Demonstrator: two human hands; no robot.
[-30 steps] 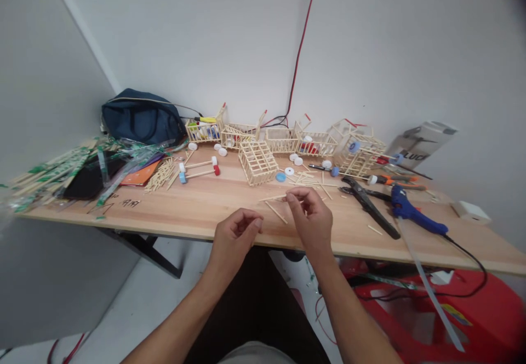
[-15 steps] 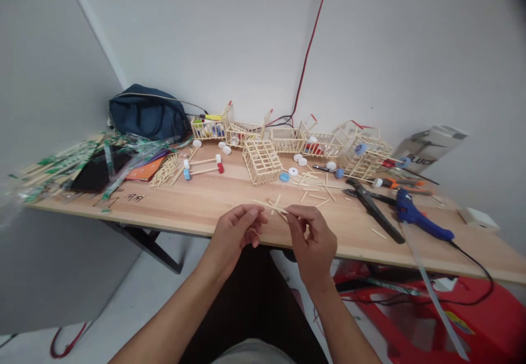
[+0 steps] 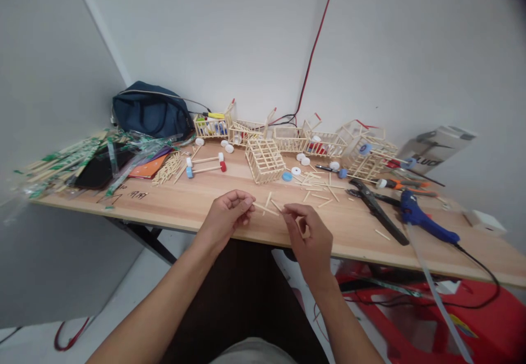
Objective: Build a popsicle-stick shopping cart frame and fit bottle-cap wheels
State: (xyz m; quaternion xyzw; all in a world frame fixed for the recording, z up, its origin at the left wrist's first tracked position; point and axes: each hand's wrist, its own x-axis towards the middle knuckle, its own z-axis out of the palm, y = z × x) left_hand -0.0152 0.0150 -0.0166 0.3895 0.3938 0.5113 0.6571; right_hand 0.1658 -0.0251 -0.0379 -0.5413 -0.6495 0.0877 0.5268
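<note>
My left hand (image 3: pixel 230 213) pinches one end of a thin wooden stick (image 3: pixel 266 209) between thumb and forefinger; the stick points right, toward my other hand. My right hand (image 3: pixel 308 229) is closed at the fingertips on the near end of a second short stick (image 3: pixel 276 205), just above or on the tabletop. One more loose stick (image 3: pixel 268 200) lies between the hands, partly crossed by the held one. Beyond them stands a small cage-like frame of glued sticks (image 3: pixel 265 161).
Several stick carts (image 3: pixel 324 143) line the wall. Wheel axles (image 3: pixel 206 165), a stick pile (image 3: pixel 167 169) and an orange sheet (image 3: pixel 148 168) lie left. Loose sticks (image 3: pixel 314 180), black cutters (image 3: pixel 378 210) and a blue glue gun (image 3: pixel 427 221) lie right. A blue bag (image 3: pixel 152 112) sits behind.
The stick that was in my right hand is now in my left, which has drawn slightly left. My right fingertips have closed on another stick. The view has shifted slightly.
</note>
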